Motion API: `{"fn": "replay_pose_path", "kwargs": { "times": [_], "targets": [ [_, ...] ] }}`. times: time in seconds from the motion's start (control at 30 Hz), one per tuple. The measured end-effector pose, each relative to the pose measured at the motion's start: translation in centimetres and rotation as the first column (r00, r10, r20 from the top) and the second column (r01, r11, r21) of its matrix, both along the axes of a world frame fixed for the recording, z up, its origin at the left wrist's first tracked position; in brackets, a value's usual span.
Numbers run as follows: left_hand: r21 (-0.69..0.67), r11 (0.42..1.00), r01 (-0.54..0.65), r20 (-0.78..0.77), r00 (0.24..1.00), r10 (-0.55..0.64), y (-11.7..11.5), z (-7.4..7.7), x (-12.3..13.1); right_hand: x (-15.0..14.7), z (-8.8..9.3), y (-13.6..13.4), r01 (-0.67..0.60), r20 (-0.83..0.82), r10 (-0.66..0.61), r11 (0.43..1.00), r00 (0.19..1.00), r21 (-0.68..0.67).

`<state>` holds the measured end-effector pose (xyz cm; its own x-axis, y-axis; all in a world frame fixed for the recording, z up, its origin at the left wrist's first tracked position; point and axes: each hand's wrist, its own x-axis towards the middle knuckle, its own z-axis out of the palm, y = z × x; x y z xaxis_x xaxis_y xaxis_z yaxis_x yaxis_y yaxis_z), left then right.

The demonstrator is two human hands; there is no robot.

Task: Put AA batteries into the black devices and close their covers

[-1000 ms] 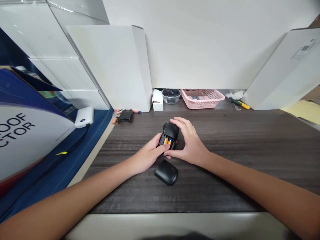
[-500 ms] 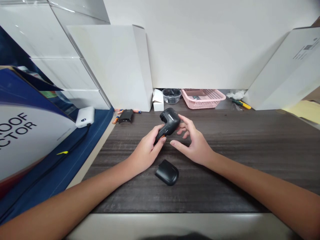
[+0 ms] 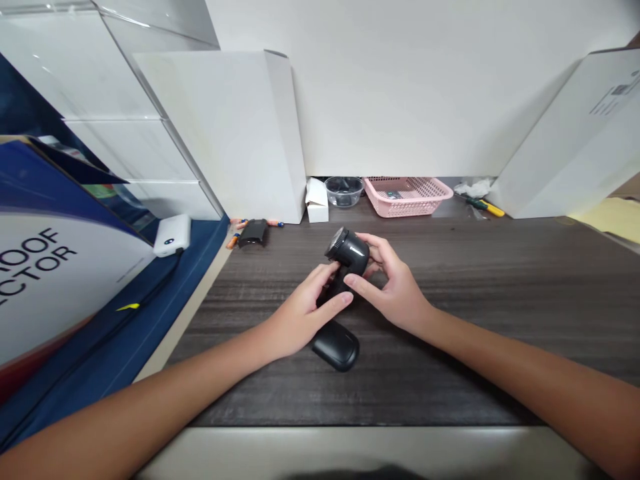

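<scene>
A black fabric shaver (image 3: 353, 252) with a ribbed ring and a round metallic face is tilted above the table, its face to the upper left. My left hand (image 3: 305, 308) is closed round its handle, which is mostly hidden. At the head's right side, my right hand (image 3: 395, 283) grips it, fingers behind and thumb near the neck. Just below my left hand, a smooth black rounded piece (image 3: 337, 347) lies on the table, partly covered by that hand. A curved black cover (image 3: 253, 231) sits farther back on the left, among several orange batteries (image 3: 233, 241).
Along the back stand a small white box (image 3: 317, 201), a clear plastic bowl (image 3: 344, 191) and a pink basket (image 3: 407, 205). A yellow-handled tool (image 3: 493, 209) lies right of them. Large white boxes flank the dark wooden table (image 3: 475, 267). A white power bank (image 3: 173, 235) rests at left.
The fabric shaver has turned, so its round face now shows, and has come slightly nearer. My right hand has closed onto its head; my left hand has moved right along the handle.
</scene>
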<state>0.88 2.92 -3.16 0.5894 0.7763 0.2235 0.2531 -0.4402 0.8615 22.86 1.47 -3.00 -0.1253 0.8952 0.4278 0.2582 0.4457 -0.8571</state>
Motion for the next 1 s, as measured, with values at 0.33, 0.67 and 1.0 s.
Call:
{"fn": "replay_pose_path", "kwargs": {
  "times": [0.33, 0.67, 1.0],
  "targets": [
    [-0.21, 0.976, -0.05, 0.079, 0.995, 0.068, 0.5, -0.3, 0.4, 0.5, -0.3, 0.2, 0.041, 0.066, -0.046, 0.997, 0.997, 0.068],
    [-0.162, 0.986, 0.037, 0.17, 0.985, -0.009, 0.4, -0.3, 0.3, 0.5, -0.1, -0.2, 0.051, 0.175, -0.109, 0.95, 0.978, 0.309],
    [-0.346, 0.933, 0.104, 0.287, 0.958, 0.0, 0.9, -0.4, 0.4, 1.2, -0.6, 0.4, -0.076, 0.242, 0.013, 0.965, 0.97, 0.249]
  ]
}}
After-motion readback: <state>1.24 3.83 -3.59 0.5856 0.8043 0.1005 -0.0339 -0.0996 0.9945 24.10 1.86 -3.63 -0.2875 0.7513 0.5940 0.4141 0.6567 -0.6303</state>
